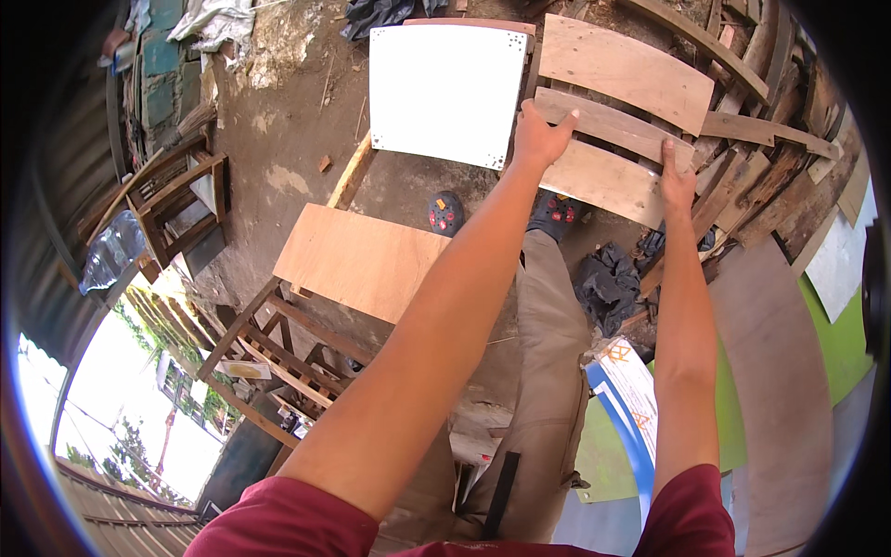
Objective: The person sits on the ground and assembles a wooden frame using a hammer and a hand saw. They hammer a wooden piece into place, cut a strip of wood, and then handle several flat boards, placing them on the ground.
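Observation:
A narrow wooden board (608, 124) spans between my hands, lying between two wider boards. My left hand (545, 136) grips its left end, thumb along the upper face. At the other end my right hand (678, 178) holds on with the thumb on top; its fingers are mostly hidden under the wood. Just beyond is a wide plywood board (622, 70), and on the near side another plywood board (603, 179) shows below the narrow one. What supports these boards is mostly hidden.
To the left stand a white square panel (445, 88), a plywood sheet (362, 260) by a wooden frame (278, 339), and a small wooden stool (181, 204). Scrap wood (756, 167) is piled at right. A black plastic bag (608, 288) lies near my feet. Large sheets (770, 371) lean at lower right.

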The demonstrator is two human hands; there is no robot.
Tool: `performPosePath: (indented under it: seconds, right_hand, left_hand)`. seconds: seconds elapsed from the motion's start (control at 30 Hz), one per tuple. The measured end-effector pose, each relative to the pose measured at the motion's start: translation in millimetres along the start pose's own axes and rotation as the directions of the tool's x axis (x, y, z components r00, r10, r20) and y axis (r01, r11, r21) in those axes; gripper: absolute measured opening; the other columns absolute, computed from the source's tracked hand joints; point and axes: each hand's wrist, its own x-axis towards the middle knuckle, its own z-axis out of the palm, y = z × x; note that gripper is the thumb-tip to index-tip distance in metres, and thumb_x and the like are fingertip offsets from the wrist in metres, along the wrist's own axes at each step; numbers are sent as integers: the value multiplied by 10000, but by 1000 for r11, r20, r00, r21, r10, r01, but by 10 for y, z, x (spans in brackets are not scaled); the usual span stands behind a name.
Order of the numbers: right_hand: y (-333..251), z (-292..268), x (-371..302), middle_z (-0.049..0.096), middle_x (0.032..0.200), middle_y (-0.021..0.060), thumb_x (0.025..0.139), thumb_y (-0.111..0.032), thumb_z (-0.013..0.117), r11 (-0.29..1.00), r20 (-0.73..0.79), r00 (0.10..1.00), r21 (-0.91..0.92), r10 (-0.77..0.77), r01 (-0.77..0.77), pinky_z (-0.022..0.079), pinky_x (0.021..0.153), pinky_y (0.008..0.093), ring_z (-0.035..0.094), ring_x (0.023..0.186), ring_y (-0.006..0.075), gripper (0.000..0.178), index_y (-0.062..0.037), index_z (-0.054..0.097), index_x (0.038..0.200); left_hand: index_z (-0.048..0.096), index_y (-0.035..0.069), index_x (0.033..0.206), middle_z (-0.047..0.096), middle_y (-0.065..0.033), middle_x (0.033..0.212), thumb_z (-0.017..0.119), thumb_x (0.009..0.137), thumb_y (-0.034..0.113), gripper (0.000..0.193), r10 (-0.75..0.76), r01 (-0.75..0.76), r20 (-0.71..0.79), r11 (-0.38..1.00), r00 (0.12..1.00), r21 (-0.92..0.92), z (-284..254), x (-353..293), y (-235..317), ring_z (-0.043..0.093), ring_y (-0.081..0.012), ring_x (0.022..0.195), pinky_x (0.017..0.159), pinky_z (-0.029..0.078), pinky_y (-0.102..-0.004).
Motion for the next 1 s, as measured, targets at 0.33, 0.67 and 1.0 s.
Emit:
performPosePath:
  seconds: [0.33, 0.67, 1.0]
  right_hand:
    - [20, -513, -303, 596, 1378, 212, 938, -727, 547, 966, 42, 968, 62, 248, -250, 390, 1104, 355, 549, 1283, 270, 947, 122, 577, 1355]
    - [164, -1300, -2584, 656, 1278, 218, 1038, -632, 439, 940, -170, 939, 218, 300, -261, 413, 1069, 376, 598, 1206, 266, 789, 95, 627, 1280]
    - [323, -1325, -5007, 625, 1328, 190, 1020, -653, 464, 728, -380, 719, 638, 581, -251, 441, 1052, 363, 588, 1217, 250, 834, 99, 551, 1368]
  left_hand:
    - [538, -109, 1371, 626, -261, 1333, 695, 910, 511, 789, -132, 169, 376, 983, 917, -67, -472, -388, 382, 631, -315, 1224, 1034, 487, -401]
    - [597, -95, 1263, 678, -315, 1149, 680, 905, 485, 687, 185, -240, 583, 971, 791, 17, -1201, -1791, 579, 660, -425, 1104, 995, 494, -466]
    - [436, -131, 1411, 552, -301, 1258, 674, 916, 373, 745, 399, -601, 700, 797, 592, 55, -1601, -3400, 708, 545, -433, 1223, 1067, 427, -473]
